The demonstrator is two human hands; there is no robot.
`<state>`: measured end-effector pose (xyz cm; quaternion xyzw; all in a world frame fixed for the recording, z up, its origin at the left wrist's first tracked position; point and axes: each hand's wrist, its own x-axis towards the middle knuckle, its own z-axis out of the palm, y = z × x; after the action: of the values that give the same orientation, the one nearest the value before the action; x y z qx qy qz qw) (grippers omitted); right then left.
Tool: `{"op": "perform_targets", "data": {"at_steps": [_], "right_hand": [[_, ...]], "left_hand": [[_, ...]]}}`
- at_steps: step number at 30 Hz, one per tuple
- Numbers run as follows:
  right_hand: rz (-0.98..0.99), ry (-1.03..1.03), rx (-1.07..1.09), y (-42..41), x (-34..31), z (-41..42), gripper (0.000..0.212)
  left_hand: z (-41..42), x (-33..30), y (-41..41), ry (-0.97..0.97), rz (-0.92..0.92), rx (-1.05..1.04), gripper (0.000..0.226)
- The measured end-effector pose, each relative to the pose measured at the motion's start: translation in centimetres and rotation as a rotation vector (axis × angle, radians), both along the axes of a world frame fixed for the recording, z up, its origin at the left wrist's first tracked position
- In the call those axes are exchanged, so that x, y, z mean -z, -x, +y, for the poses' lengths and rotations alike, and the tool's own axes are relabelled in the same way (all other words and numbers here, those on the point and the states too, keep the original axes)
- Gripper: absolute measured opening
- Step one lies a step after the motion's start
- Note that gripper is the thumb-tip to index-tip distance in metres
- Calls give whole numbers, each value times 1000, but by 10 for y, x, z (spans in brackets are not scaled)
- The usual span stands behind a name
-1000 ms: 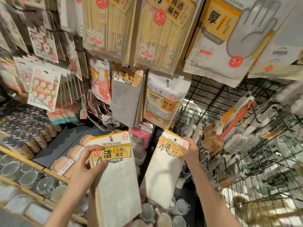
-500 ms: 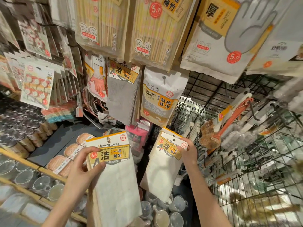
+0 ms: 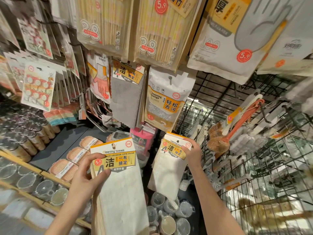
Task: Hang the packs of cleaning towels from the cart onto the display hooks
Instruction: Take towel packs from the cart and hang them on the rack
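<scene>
Left fingers [image 3: 94, 157]: curled over the card header of a white towel pack [image 3: 118, 184], thumb pressed on its front; the pack is held low, clear of any hook.
Right fingers [image 3: 189, 148]: pinched on the top corner of a second white pack [image 3: 167, 173], which is raised near the wire grid [image 3: 254, 167]; whether it is on a hook cannot be told.
Left hand [image 3: 84, 177]: kept below the hanging goods.
Right hand [image 3: 193, 153]: lifted beside the sponge pack [image 3: 166, 100].
Already hung: a grey towel pack [image 3: 127, 92], seen on the display above.
Left to do: both white packs are judged unhung.
Cart: not shown.
</scene>
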<state>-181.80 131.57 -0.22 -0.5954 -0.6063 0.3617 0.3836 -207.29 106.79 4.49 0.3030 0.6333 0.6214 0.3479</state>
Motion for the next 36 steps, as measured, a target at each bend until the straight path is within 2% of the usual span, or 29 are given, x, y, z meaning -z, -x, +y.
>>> {"op": "perform_targets", "data": {"at_steps": [9,22,31,36], "right_hand": [[-95,-49,37,-7,2,-1,26],[-39,-71,44,1,-2,18,26],[-23,-75,-1,1,-28,-11,35],[47,-45,-177,17,-56,-49,21]], "left_hand": [[-5,1,-2,33,12,11,42],[-6,-5,-3,32,4,31,48],[5,-14,-12,23,-13,59,79],[9,-19,-19,-14,0,95,86]]}}
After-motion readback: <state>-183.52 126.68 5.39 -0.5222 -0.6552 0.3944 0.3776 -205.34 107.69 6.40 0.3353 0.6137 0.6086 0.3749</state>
